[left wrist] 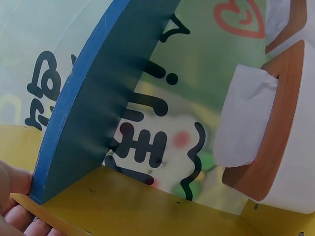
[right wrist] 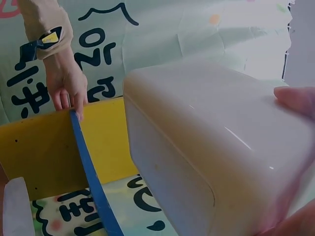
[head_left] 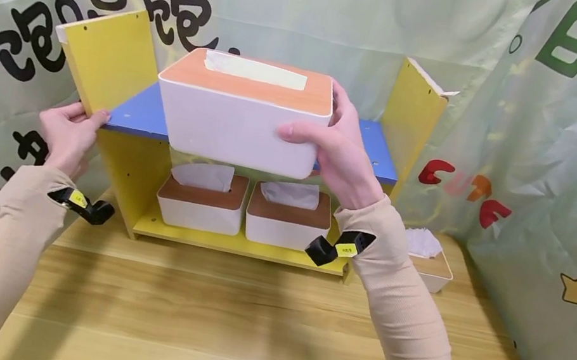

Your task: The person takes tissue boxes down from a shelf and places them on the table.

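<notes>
In the head view my right hand [head_left: 347, 155] grips the right end of a white tissue box [head_left: 234, 128] with a wood-coloured lid, its thumb across the front face. The box is held up in front of the blue shelf board [head_left: 138, 115]. My left hand [head_left: 67, 134] pinches the yellow side panel [head_left: 110, 55] of the shelf unit where the blue board meets it. The left wrist view shows the thumb [left wrist: 19, 180] at the board's blue edge and fingers curled around the panel. From the right wrist, the held box's white underside [right wrist: 167, 167] is visible.
Two more tissue boxes [head_left: 198, 215] [head_left: 285, 234] stand side by side on the yellow lower shelf [head_left: 208, 242]. Another tissue box [head_left: 434, 273] sits on the wooden table [head_left: 218, 316], right of the unit. A printed cloth [head_left: 318, 11] hangs behind and at both sides.
</notes>
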Demonstrator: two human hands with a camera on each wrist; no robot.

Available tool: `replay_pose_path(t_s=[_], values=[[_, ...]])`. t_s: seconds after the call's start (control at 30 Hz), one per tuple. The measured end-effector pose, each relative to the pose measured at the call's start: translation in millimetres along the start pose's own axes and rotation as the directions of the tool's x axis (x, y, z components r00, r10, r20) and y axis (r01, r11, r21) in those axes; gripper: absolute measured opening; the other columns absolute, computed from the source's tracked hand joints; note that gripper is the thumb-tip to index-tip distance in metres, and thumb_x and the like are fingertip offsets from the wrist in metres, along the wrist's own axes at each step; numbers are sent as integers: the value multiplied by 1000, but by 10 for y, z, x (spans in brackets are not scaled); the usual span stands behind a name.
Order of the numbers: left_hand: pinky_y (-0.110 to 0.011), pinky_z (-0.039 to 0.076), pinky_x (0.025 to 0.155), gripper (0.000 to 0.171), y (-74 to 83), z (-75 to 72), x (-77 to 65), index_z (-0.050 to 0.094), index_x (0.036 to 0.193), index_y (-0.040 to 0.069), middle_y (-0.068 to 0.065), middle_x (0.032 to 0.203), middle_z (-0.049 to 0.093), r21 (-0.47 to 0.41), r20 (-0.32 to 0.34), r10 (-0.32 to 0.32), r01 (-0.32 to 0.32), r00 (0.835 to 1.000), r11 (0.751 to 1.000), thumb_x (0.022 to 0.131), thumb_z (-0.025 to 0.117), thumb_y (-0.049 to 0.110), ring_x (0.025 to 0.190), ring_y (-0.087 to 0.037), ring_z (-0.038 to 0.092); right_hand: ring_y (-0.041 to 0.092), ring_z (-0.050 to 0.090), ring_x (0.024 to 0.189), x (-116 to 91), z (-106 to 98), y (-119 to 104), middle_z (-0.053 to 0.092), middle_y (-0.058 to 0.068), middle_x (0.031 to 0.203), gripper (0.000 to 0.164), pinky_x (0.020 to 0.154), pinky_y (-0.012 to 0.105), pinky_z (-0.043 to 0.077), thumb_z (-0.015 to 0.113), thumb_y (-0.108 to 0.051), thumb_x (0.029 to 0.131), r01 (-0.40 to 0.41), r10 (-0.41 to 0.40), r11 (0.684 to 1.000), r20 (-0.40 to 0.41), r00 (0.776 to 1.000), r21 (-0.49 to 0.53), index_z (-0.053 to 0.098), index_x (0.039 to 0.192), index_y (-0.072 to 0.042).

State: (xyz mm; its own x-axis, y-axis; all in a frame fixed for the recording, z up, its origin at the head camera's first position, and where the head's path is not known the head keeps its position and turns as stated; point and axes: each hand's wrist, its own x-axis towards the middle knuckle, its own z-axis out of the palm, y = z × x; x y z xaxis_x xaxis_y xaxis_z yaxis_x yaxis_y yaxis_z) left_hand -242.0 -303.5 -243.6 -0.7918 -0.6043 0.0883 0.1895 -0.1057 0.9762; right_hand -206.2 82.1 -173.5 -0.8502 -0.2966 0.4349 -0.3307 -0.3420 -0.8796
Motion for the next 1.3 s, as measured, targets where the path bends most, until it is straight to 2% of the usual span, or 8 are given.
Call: replay_pose_path(t_s=[0.13, 0.33, 0.5, 0.83, 1.1, 1.3], values=[[-8, 49, 58, 51, -9, 9, -3, 61, 133, -5, 15, 58, 67, -9, -5, 10, -10, 1000, 1000, 83, 75, -1, 60, 4, 64, 27, 52, 118, -86, -23, -15, 56, 7, 123, 71, 93, 39, 49, 71, 12, 69, 7, -7, 1000, -8, 1000, 17, 47, 131, -15], [-7, 49, 58, 52, -3, -2, -3, 61, 133, -3, 16, 56, 66, 8, -12, -1, 1, 1000, 1000, 84, 75, 0, 59, 5, 63, 28, 51, 118, -204, -47, -30, 55, 7, 124, 75, 98, 39, 46, 69, 14, 67, 41, -41, 999, 2, 999, 20, 47, 132, -13], [-7, 49, 59, 54, 12, -10, -9, 60, 135, -2, 17, 57, 66, 18, -15, -11, 11, 1000, 1000, 83, 76, 1, 60, 5, 63, 28, 51, 118, -307, -78, -33, 56, 6, 123, 75, 96, 38, 47, 69, 13, 66, 55, -55, 998, 11, 998, 8, 47, 134, -13], [-8, 50, 60, 52, 16, -3, -12, 59, 135, -2, 17, 58, 66, 6, 2, -9, 9, 1000, 1000, 85, 74, 0, 62, 5, 64, 28, 48, 122, -530, -152, 21, 54, 5, 129, 86, 102, 40, 41, 74, 8, 64, 41, -40, 998, 16, 999, -49, 43, 142, -13], [-6, 50, 61, 54, 6, 6, 3, 58, 136, -2, 18, 57, 65, 16, -1, -7, 7, 1000, 1000, 85, 75, 2, 63, 5, 64, 28, 45, 125, -693, -211, 65, 50, 5, 135, 99, 101, 39, 42, 72, 13, 62, 19, -19, 995, -4, 1000, -93, 35, 150, -16], [-6, 49, 61, 54, 8, 4, -2, 59, 135, -2, 18, 57, 65, 20, -10, -5, 5, 1000, 1000, 84, 76, 2, 63, 5, 64, 28, 44, 127, -797, -264, 126, 47, 4, 138, 102, 101, 37, 44, 70, 14, 63, 6, -7, 996, -5, 1000, -92, 32, 153, -16]])
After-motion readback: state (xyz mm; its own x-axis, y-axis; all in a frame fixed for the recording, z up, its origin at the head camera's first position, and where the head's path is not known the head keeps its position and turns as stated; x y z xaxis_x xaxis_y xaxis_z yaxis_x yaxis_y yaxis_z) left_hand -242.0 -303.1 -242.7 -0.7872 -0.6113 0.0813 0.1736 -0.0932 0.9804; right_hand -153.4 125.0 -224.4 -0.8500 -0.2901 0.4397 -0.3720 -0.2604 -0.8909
